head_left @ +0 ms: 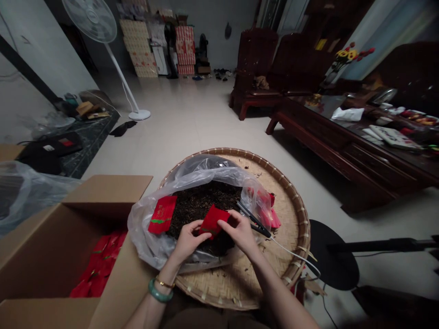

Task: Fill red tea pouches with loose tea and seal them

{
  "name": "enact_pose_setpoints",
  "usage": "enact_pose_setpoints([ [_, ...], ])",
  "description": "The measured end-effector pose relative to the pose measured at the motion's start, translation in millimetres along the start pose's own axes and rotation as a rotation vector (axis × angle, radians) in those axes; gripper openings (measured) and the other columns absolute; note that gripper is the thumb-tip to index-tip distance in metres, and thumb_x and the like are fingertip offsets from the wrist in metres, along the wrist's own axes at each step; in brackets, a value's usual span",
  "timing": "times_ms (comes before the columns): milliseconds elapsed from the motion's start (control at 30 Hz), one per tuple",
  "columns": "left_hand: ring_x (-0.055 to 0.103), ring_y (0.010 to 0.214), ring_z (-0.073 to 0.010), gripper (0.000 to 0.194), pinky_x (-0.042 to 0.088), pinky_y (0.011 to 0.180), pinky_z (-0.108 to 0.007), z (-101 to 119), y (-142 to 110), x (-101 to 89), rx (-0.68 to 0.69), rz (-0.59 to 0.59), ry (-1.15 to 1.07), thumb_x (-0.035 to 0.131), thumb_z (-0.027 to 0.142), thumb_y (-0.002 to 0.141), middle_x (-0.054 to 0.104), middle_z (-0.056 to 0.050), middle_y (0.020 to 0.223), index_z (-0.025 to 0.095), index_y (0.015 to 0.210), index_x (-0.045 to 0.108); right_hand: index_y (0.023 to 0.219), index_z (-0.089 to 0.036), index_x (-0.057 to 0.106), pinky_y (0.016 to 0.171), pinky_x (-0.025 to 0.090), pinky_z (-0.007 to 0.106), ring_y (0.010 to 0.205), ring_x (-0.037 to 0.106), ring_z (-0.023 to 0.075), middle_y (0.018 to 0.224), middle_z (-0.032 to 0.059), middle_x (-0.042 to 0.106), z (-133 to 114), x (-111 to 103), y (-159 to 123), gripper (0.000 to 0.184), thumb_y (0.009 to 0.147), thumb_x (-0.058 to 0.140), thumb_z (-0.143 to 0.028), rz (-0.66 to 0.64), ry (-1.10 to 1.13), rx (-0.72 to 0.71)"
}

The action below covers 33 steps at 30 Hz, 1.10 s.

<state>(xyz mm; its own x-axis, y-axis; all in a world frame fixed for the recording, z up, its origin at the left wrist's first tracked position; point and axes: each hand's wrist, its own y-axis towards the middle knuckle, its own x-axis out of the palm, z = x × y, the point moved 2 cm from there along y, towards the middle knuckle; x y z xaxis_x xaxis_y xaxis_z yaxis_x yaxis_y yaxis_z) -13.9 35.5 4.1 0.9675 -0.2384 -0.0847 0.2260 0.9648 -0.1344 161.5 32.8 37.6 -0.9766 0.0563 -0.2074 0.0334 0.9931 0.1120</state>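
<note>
Between them, my left hand (188, 240) and my right hand (240, 230) hold a small red packet (213, 221) by its two sides. The packet is over a heap of dark loose tea leaves (197, 198) in a clear plastic bag (147, 246) with its mouth spread wide. Another red packet (163, 214) with a green stripe lies on the bag's left side. Close to my right hand, a black corded heat sealer, shaped like a hair straightener (254, 219), rests at the bag's right edge. More red packets (272, 217) lie to its right, partly behind the plastic.
The bag sits on a round woven bamboo tray (298, 205). At left stands an open cardboard box (37, 256) holding several red packets (101, 260). A white cord (295, 256) crosses the tray's right side, near a black round stand base (332, 256). A wooden table (325, 146) is at right, a fan (139, 114) ahead.
</note>
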Motion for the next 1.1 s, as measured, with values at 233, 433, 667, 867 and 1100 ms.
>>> enact_pose_setpoints([
  [233,0.065,0.096,-0.0232,0.034,0.049,0.091,-0.037,18,2,2.6,0.134,0.052,0.067,0.066,0.031,0.071,0.071,-0.01,0.103,0.014,0.101,0.067,0.078,-0.019,0.066,0.055,0.045,0.025,0.061,0.057,0.0141,0.069,0.001,0.061,-9,8,-9,0.008,0.076,0.065,-0.027,-0.005,-0.139,-0.177],
  [433,0.065,0.1,-0.0229,0.036,0.048,0.093,-0.038,11,4,6.4,0.132,0.121,0.192,0.055,0.036,0.079,0.07,-0.009,0.107,0.015,0.106,0.067,0.08,-0.018,0.06,0.05,0.045,0.022,0.056,0.055,0.0122,0.069,0.0,0.061,9,12,-15,0.014,0.073,0.066,-0.029,0.064,-0.033,-0.044],
  [667,0.066,0.083,-0.0215,0.029,0.052,0.079,-0.032,9,2,11.2,0.119,0.07,0.125,0.058,0.035,0.078,0.074,-0.007,0.091,0.015,0.093,0.072,0.066,-0.019,0.063,0.061,0.046,0.027,0.063,0.057,0.0151,0.066,0.0009,0.062,14,7,-11,0.015,0.076,0.065,-0.029,0.1,-0.069,-0.084],
  [867,0.051,0.055,-0.0124,0.034,0.042,0.054,-0.022,19,2,13.8,0.105,0.046,0.124,0.055,0.042,0.079,0.059,0.001,0.056,0.013,0.063,0.065,0.084,-0.019,0.063,0.059,0.047,0.026,0.066,0.058,0.0148,0.077,0.0028,0.063,17,7,-6,0.019,0.073,0.066,-0.034,0.141,0.091,-0.045],
  [1100,0.048,0.054,-0.0111,0.033,0.039,0.054,-0.021,23,1,16.1,0.081,0.006,0.129,0.054,0.041,0.079,0.056,0.001,0.056,0.013,0.063,0.062,0.06,-0.018,0.061,0.056,0.044,0.026,0.055,0.053,0.0133,0.058,-0.0004,0.061,18,7,-5,0.021,0.071,0.067,-0.035,0.093,0.087,0.092],
])
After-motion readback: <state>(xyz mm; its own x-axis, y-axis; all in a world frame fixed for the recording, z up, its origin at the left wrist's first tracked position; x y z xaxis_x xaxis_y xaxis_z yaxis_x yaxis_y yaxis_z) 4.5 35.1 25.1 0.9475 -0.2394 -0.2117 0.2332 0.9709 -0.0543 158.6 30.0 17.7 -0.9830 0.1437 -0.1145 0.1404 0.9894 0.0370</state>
